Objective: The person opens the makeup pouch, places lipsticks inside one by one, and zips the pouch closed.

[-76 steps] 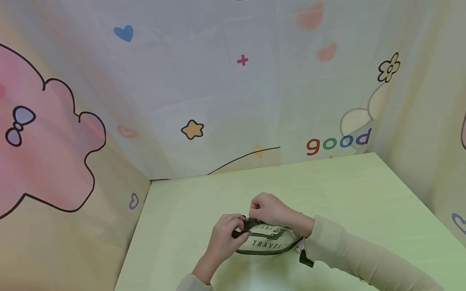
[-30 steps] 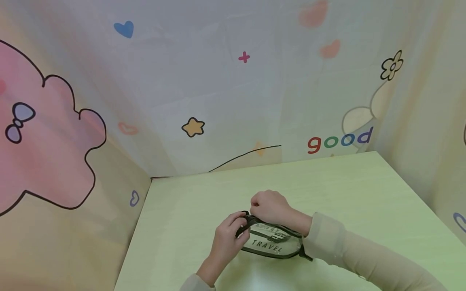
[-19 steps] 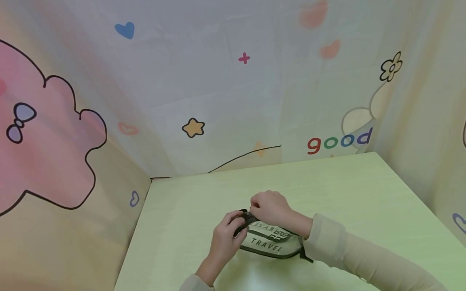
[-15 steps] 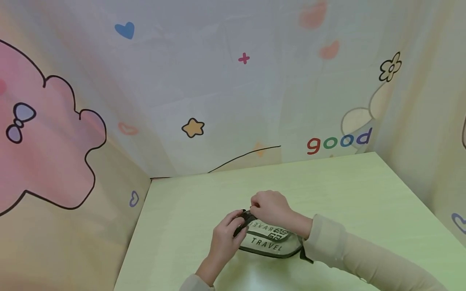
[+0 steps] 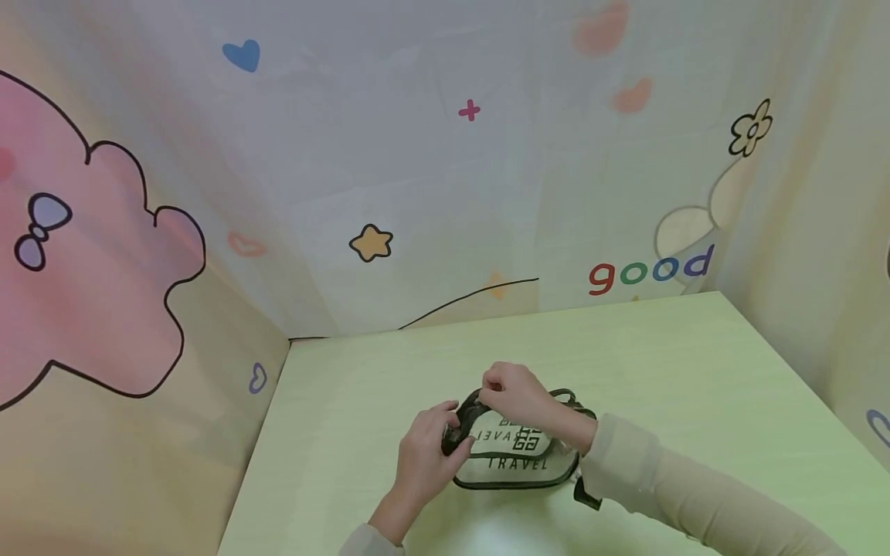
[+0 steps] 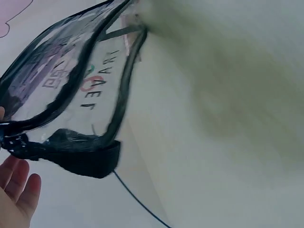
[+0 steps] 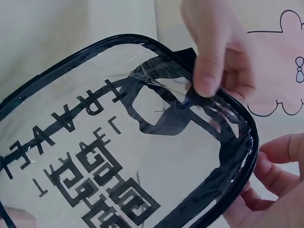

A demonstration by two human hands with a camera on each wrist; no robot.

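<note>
A clear bag with black trim and TRAVEL lettering (image 5: 518, 464) stands tilted on the table. At its left end my left hand (image 5: 426, 455) grips the black edge, thumb in front and fingers behind. Just right of it, my right hand (image 5: 521, 398) pinches the upper rim with curled fingers; the exact spot is hidden. In the left wrist view, fingers (image 6: 21, 187) show beside the clear bag (image 6: 102, 80). The right wrist view shows one hand (image 7: 216, 52) with its thumb on the bag (image 7: 175, 190), and other fingers (image 7: 275, 178) at the outer edge.
A black strap end (image 5: 587, 494) hangs at the bag's right side, and a black loop (image 5: 565, 395) rises behind its rim. The pale green table (image 5: 348, 386) meets printed curtains (image 5: 417, 154) at the back and sides.
The bag's upper side has turned toward the camera, showing more of the printed panel and the loop behind. Both hands keep hold; the left has moved slightly left and down.
</note>
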